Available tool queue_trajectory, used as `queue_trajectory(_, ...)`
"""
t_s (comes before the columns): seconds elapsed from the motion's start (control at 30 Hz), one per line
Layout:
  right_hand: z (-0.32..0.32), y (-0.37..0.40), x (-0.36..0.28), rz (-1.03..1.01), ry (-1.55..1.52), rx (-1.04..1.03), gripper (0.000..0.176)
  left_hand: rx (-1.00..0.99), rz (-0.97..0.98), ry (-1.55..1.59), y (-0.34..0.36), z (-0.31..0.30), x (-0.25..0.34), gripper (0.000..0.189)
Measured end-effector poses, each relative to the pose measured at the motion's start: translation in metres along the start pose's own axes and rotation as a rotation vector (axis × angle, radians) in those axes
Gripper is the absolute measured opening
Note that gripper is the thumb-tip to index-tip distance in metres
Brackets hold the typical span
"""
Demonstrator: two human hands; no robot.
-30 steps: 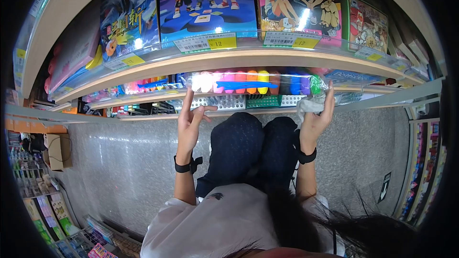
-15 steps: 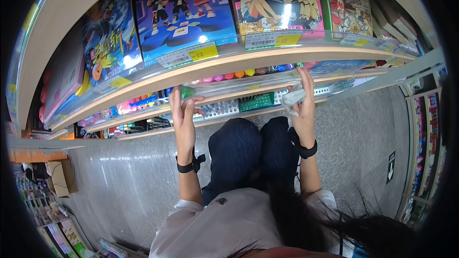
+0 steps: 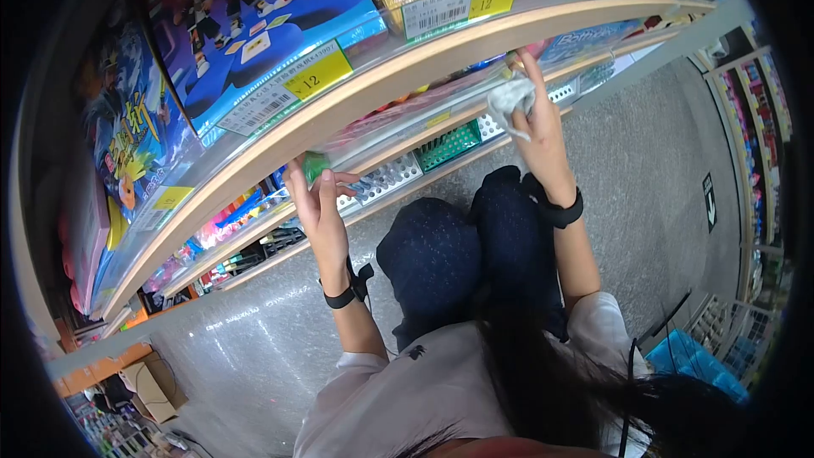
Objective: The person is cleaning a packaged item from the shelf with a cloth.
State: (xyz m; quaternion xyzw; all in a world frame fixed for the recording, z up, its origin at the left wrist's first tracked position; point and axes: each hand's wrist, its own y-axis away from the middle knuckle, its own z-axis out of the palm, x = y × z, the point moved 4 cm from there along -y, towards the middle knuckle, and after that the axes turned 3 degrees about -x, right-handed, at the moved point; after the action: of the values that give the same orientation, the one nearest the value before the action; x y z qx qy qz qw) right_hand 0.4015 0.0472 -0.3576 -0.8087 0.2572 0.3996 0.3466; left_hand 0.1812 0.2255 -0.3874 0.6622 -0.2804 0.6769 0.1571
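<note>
My left hand (image 3: 319,203) is at the front of the shelf below the board-game boxes, its fingers apart beside a small green item (image 3: 315,164). The tips of its upper fingers are partly hidden under the upper shelf edge. My right hand (image 3: 543,134) grips a crumpled whitish cloth (image 3: 511,100), with the index finger stretched up to the same lower shelf. Between my hands runs a long clear plastic front (image 3: 407,123), and bits of coloured goods show behind it.
Game boxes (image 3: 254,13) stand on the upper shelf above a price label (image 3: 292,89). Lower down are a green perforated basket (image 3: 449,146) and white baskets. My knees (image 3: 432,246) are close below. A cardboard box (image 3: 153,386) lies on the floor (image 3: 246,356) at left.
The view has tilted and come closer to the upper shelf, which hides more of the coloured goods. My right hand with the cloth sits higher in view, my left slightly lower.
</note>
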Motion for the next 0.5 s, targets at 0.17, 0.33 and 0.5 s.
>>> queue_trajectory(0.17,-0.002,-0.006,-0.004,-0.055,0.048,0.07,0.065,0.009,-0.019,-0.036,-0.005,-0.009,0.0,0.057)
queue_trajectory(0.33,-0.01,-0.014,-0.002,-0.104,0.182,-0.009,0.063,0.004,-0.094,0.014,-0.014,-0.009,-0.004,0.059)
queue_trajectory(0.5,-0.027,-0.001,-0.021,-0.087,0.321,-0.071,0.063,0.235,0.046,-0.039,0.004,0.006,0.002,0.065)
